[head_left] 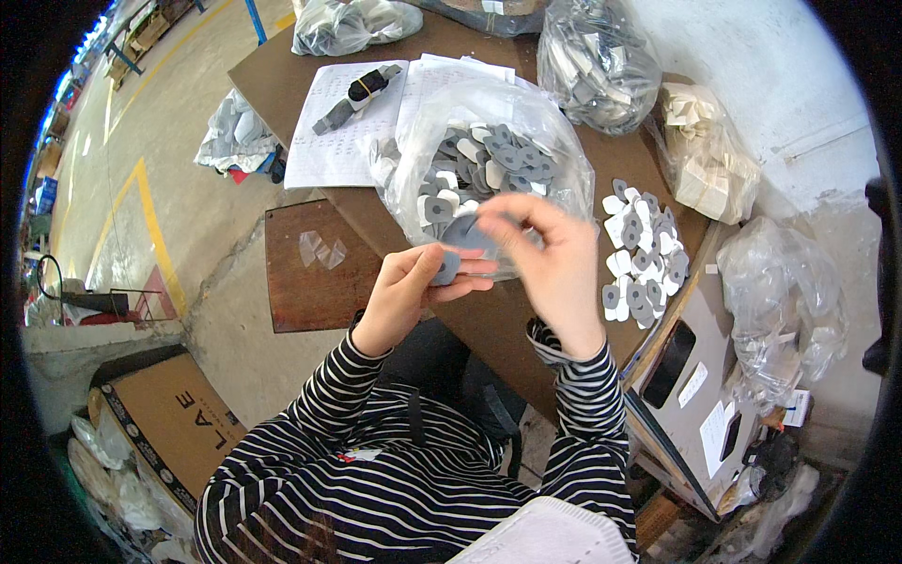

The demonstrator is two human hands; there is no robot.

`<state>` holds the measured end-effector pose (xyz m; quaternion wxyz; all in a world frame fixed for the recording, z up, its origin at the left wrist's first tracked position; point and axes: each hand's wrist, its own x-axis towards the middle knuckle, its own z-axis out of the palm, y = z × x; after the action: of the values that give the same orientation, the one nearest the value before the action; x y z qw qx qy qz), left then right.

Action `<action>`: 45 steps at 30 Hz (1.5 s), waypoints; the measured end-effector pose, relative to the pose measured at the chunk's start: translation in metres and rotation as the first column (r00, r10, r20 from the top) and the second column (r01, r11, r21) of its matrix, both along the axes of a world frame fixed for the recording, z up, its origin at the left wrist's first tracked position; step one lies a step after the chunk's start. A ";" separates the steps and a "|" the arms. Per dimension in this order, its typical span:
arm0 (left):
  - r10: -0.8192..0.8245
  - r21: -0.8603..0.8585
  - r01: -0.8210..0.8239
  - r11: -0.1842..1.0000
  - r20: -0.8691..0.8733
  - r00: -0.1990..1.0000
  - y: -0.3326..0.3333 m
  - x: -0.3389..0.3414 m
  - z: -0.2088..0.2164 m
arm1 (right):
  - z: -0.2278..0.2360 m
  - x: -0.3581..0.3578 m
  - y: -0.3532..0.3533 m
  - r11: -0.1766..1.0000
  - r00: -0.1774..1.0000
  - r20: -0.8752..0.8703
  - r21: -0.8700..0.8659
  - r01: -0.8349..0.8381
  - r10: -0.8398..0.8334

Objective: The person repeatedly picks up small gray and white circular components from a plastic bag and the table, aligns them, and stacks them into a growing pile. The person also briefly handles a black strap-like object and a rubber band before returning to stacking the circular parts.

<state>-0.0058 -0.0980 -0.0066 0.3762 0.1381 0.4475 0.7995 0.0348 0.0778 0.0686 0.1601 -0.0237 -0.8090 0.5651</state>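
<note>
My left hand [399, 293] pinches a small grey pad [446, 270] between thumb and fingers, its other fingers stretched out. Close beside it, my right hand [552, 258] is bent in a pinch and slightly smeared by motion. A blurred grey piece [464, 232] shows at its fingertips; its exact shape is unclear. Behind both hands lies an open clear plastic bag [554, 155], full of grey pads with white backing [512, 155]. To the right of my right hand, more grey and white pads [639, 249] are spread in a loose cluster on the brown table [507, 324].
An open notebook [315, 122] carries a strapped grey bundle [357, 96]. Filled plastic bags [601, 66] stand at the back, with a bag of pale pieces [705, 155] by the wall. A phone [669, 364] lies on a box at right. A wooden stool [310, 282] and a cardboard box [174, 423] are at left.
</note>
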 end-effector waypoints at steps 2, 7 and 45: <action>-0.062 -0.073 0.061 0.996 -0.022 0.998 0.003 -0.001 0.008 | 0.003 -0.014 0.017 0.996 0.995 0.055 -0.027 0.091 -0.089; -0.094 -0.274 0.079 0.959 -0.041 0.995 0.008 0.012 0.006 | -0.036 -0.039 0.079 0.943 0.940 -0.123 0.059 0.326 -0.317; 0.106 -0.243 -0.201 0.949 -0.355 0.929 0.020 0.018 -0.004 | -0.111 0.039 0.137 0.828 0.891 -0.005 0.366 0.424 -0.454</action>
<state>0.0123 -0.0784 -0.0110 0.2450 0.1836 0.6215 0.7211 0.0735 0.2151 -0.0424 0.2538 -0.2027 -0.8765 0.3552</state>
